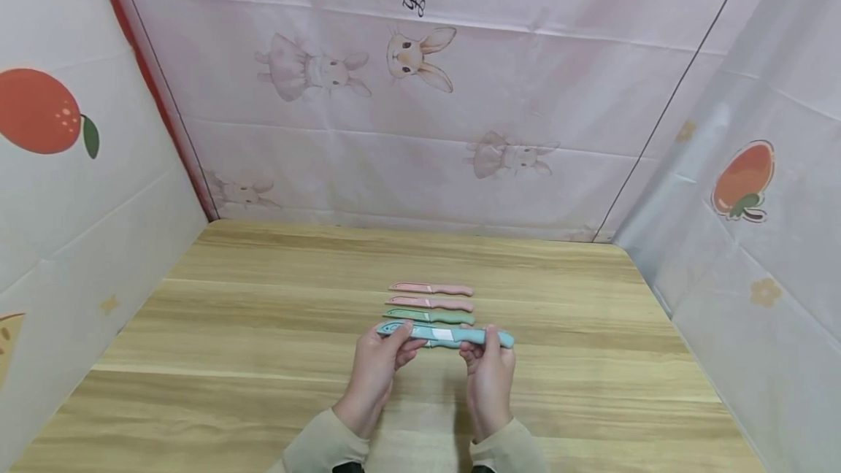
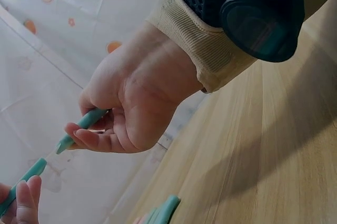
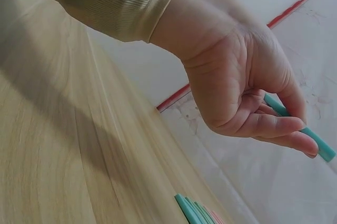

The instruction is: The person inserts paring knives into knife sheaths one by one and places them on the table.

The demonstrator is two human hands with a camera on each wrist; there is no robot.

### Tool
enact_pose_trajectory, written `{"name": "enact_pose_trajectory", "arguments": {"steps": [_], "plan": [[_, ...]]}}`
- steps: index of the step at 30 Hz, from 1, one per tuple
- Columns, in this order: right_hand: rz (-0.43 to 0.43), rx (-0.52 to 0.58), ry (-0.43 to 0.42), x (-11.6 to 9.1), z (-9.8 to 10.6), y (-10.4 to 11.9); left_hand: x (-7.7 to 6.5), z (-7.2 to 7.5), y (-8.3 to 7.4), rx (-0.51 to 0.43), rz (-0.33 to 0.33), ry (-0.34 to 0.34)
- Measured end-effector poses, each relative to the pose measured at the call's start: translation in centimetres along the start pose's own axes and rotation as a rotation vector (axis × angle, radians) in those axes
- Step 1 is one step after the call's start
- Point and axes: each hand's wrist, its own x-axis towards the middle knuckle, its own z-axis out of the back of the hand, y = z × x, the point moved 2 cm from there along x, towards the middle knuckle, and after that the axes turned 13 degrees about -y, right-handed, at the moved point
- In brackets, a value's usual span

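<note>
Both hands hold a light-blue paring knife [image 1: 468,336] level above the table. My left hand [image 1: 372,367] pinches its blue blade cover [image 2: 68,141] between thumb and fingers. The handle [image 3: 323,150] is pinched by my right hand [image 1: 493,378]. Between cover and handle a pale stretch shows; whether it is bare blade I cannot tell. Below and beyond lie a pink knife [image 1: 453,290], a second pink knife [image 1: 455,305] and a green knife [image 1: 455,318], in a row with handles to the right. A blue knife [image 1: 444,344] on the table is partly hidden by the held one.
The wood-grain table [image 1: 250,356] stretches around the row. Printed cloth walls [image 1: 368,166] with rabbits and fruit enclose its back and both sides. Sleeves [image 1: 328,440] and dark wrist cameras [image 2: 258,16] sit behind the hands.
</note>
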Motion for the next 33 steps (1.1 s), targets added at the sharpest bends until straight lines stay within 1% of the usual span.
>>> {"name": "enact_pose_trajectory", "arguments": {"steps": [7, 14, 22, 27, 33], "plan": [[-0.002, -0.003, 0.003, 0.03, 0.07, 0.01, -0.13, -0.01, -0.02, -0.002, 0.002, -0.001], [-0.003, -0.014, 0.005, 0.14, 0.25, -0.01, -0.11, 0.00, 0.07, 0.008, 0.015, 0.021], [-0.006, -0.004, 0.014, 0.07, 0.40, -0.24, -0.29, -0.07, 0.42, 0.003, 0.052, 0.032], [-0.003, -0.012, 0.024, 0.20, 0.31, -0.30, -0.32, -0.23, 0.40, 0.006, 0.052, 0.022], [-0.012, 0.005, 0.026, 0.30, 0.19, -0.36, -0.20, -0.31, 0.31, 0.005, 0.052, 0.016]]}}
